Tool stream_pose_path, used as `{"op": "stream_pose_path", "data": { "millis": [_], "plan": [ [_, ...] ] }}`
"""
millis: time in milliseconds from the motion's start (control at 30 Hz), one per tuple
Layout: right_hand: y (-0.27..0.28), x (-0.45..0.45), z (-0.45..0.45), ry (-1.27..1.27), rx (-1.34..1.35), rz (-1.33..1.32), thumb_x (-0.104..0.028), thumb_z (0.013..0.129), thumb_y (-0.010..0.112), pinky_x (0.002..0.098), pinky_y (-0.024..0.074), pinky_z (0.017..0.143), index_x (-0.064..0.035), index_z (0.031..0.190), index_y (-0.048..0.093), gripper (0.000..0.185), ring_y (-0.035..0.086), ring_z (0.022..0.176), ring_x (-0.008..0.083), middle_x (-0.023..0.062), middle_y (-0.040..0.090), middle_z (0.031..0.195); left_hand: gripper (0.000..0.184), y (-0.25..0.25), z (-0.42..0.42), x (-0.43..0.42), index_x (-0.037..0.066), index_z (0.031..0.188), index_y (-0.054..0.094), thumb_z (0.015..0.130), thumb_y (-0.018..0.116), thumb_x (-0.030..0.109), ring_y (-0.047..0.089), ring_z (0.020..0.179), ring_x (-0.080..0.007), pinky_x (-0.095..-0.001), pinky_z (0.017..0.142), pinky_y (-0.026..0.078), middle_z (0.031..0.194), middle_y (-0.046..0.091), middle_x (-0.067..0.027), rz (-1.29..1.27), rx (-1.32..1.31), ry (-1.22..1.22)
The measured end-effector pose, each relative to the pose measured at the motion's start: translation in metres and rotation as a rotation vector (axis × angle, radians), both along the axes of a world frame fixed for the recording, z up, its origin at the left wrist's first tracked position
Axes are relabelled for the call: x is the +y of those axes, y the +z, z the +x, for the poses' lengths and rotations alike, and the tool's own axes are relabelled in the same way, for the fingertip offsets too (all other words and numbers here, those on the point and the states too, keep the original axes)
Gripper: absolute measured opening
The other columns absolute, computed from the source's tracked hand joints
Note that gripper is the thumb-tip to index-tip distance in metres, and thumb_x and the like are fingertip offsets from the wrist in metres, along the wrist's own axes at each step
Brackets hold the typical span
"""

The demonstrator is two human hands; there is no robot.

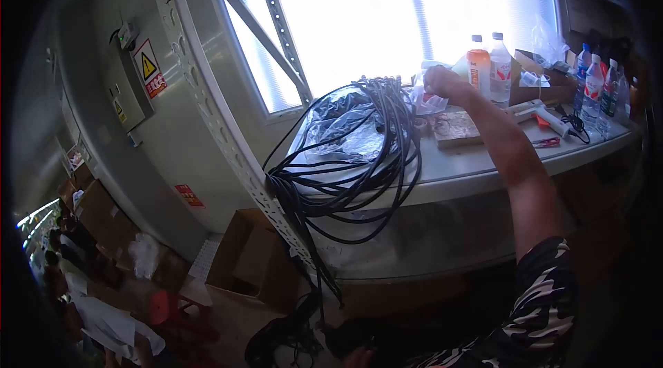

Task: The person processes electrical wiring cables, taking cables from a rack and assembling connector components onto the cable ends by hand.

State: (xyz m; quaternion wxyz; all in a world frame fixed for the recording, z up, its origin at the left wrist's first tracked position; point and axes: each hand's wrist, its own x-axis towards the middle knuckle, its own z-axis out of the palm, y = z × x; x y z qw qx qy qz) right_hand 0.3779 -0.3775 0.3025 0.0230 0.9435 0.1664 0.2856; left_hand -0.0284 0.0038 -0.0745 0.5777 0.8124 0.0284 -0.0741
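Observation:
My right hand [444,83] reaches over the shelf by the window, its fingers curled at a clear plastic bag [429,103] with white and red in it. Whether they grip the bag or something inside it is hidden. An orange-labelled bottle [478,68] and a clear water bottle [500,71] stand just right of this hand. Low in the view, in shadow, part of my left hand [359,357] shows beside a black bundle [366,337]; its fingers are too dark to read. A large coil of black cables [397,133] hangs over the shelf's front edge.
A perforated metal post [207,105] rises left of the shelf [449,188]. Several bottles [592,88], a white glue gun [552,119] and a flat box [456,128] occupy its right side. An open carton [252,257] and red stool [169,309] stand below; people [110,320] are at far left.

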Motion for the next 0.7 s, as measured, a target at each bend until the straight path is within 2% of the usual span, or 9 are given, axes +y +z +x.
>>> {"op": "stream_pose_path", "data": {
  "millis": [67, 100, 167, 300, 400, 533, 600, 633, 700],
  "plan": [
    [0.003, 0.01, 0.005, -0.197, 0.085, -0.104, -0.013, 0.073, 0.055, 0.0313, 0.0474, 0.071, -0.0042, 0.082, 0.062, 0.015, 0.06, 0.083, 0.0256, 0.0132, 0.062, 0.089, 0.026, -0.005, 0.001, -0.004, 0.001, 0.1, 0.054, 0.088, 0.046, 0.023, 0.05, 0.083, -0.0153, -0.0286, 0.075, 0.04, 0.083, 0.056, -0.0066, -0.288, 0.09, 0.082],
    [0.004, 0.014, 0.004, -0.262, 0.075, -0.068, -0.013, 0.075, 0.052, 0.0314, 0.0485, 0.07, -0.0035, 0.086, 0.062, 0.018, 0.06, 0.085, 0.0251, 0.0137, 0.062, 0.091, 0.026, -0.003, 0.002, -0.004, 0.001, 0.1, 0.054, 0.088, 0.046, 0.023, 0.05, 0.083, -0.0153, -0.0286, 0.075, 0.04, 0.083, 0.056, -0.0066, -0.289, 0.089, 0.091],
    [0.012, 0.027, -0.003, -0.343, 0.088, -0.099, -0.013, 0.076, 0.052, 0.0323, 0.0491, 0.069, -0.0036, 0.087, 0.063, 0.018, 0.061, 0.084, 0.0248, 0.0136, 0.062, 0.091, 0.025, 0.006, 0.002, -0.006, 0.001, 0.1, 0.055, 0.088, 0.047, 0.02, 0.051, 0.084, -0.0148, -0.0278, 0.078, 0.04, 0.085, 0.056, -0.0047, -0.042, 0.057, 0.077],
    [0.043, 0.06, -0.031, -0.414, 0.1, -0.165, -0.015, 0.076, 0.053, 0.0336, 0.0502, 0.066, -0.005, 0.09, 0.063, 0.019, 0.062, 0.082, 0.0231, 0.0132, 0.063, 0.091, 0.025, 0.014, 0.015, -0.012, 0.001, 0.1, 0.055, 0.088, 0.047, 0.02, 0.051, 0.084, -0.0149, -0.0278, 0.078, 0.04, 0.085, 0.056, -0.0048, -0.092, 0.085, 0.099],
    [0.043, 0.072, -0.023, -0.123, -0.129, -0.11, -0.03, 0.073, 0.058, 0.0385, 0.0477, 0.066, -0.0009, 0.076, 0.062, 0.03, 0.06, 0.071, 0.0277, 0.0132, 0.061, 0.074, 0.025, 0.025, 0.015, -0.019, 0.001, 0.1, 0.055, 0.088, 0.047, 0.02, 0.051, 0.084, -0.0149, -0.0278, 0.078, 0.04, 0.086, 0.057, -0.005, -0.136, 0.129, 0.109],
    [0.039, 0.095, -0.004, 0.073, 0.238, -0.055, -0.025, 0.072, 0.055, 0.0388, 0.0454, 0.067, -0.0042, 0.071, 0.064, 0.023, 0.058, 0.067, 0.0275, 0.0113, 0.061, 0.072, 0.025, 0.039, 0.017, -0.023, 0.001, 0.101, 0.055, 0.087, 0.047, 0.02, 0.051, 0.085, -0.015, -0.0278, 0.079, 0.04, 0.086, 0.057, -0.0052, -0.191, 0.174, 0.127],
    [0.03, 0.107, 0.001, 0.14, 0.233, -0.149, -0.022, 0.072, 0.058, 0.0355, 0.0467, 0.065, -0.0004, 0.068, 0.063, 0.022, 0.059, 0.065, 0.0248, 0.0116, 0.061, 0.064, 0.025, 0.045, 0.018, -0.025, 0.0, 0.101, 0.055, 0.087, 0.047, 0.02, 0.051, 0.085, -0.015, -0.0278, 0.079, 0.04, 0.086, 0.057, -0.0053, -0.222, 0.193, 0.143],
    [0.021, 0.106, 0.012, 0.291, 0.153, -0.159, -0.018, 0.068, 0.058, 0.0364, 0.0461, 0.063, -0.0026, 0.067, 0.064, 0.017, 0.058, 0.06, 0.0268, 0.0115, 0.059, 0.061, 0.025, 0.049, 0.018, -0.027, 0.0, 0.101, 0.055, 0.087, 0.047, 0.02, 0.051, 0.085, -0.015, -0.0278, 0.079, 0.04, 0.086, 0.057, -0.0054, -0.24, 0.203, 0.152],
    [0.01, 0.113, 0.031, 0.313, 0.244, -0.216, -0.017, 0.064, 0.057, 0.0382, 0.0455, 0.061, -0.0043, 0.07, 0.065, 0.016, 0.056, 0.059, 0.0283, 0.0127, 0.059, 0.064, 0.025, 0.055, 0.017, -0.03, 0.0, 0.101, 0.055, 0.087, 0.047, 0.02, 0.051, 0.085, -0.015, -0.0278, 0.079, 0.04, 0.087, 0.057, -0.0055, -0.274, 0.224, 0.166]
  ]
}}
